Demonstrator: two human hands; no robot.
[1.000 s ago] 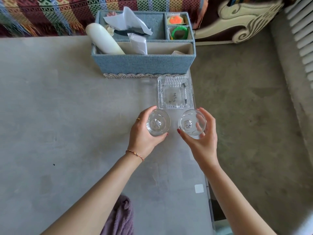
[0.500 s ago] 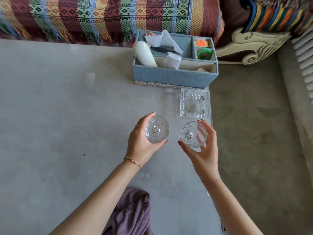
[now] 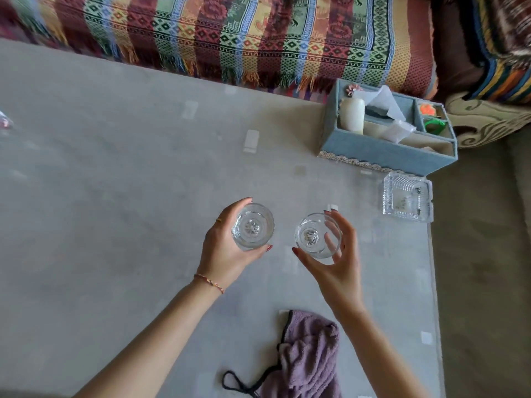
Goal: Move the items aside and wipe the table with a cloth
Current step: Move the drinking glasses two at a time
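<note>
I hold two clear drinking glasses over the grey table [image 3: 115, 225]. My left hand [image 3: 227, 251] grips the left glass [image 3: 253, 226] around its side. My right hand [image 3: 336, 262] grips the right glass [image 3: 317, 235], thumb at its near side and fingers curled over the far rim. A purple cloth [image 3: 309, 357] with a black loop lies bunched at the table's near edge, between my forearms. A square glass ashtray [image 3: 407, 200] sits at the right edge, just in front of a blue fabric organizer box [image 3: 385, 155].
The organizer holds a white bottle [image 3: 352, 114], tissues and small coloured items. A striped fringed blanket [image 3: 258, 38] covers the sofa behind the table. The table's right edge [image 3: 432, 282] drops to the floor. A small clear thing peeks in at the far left [image 3: 4, 122].
Both hands have carried the glasses leftward, away from the ashtray and organizer. The view has swung left and back, so the purple cloth shows more.
</note>
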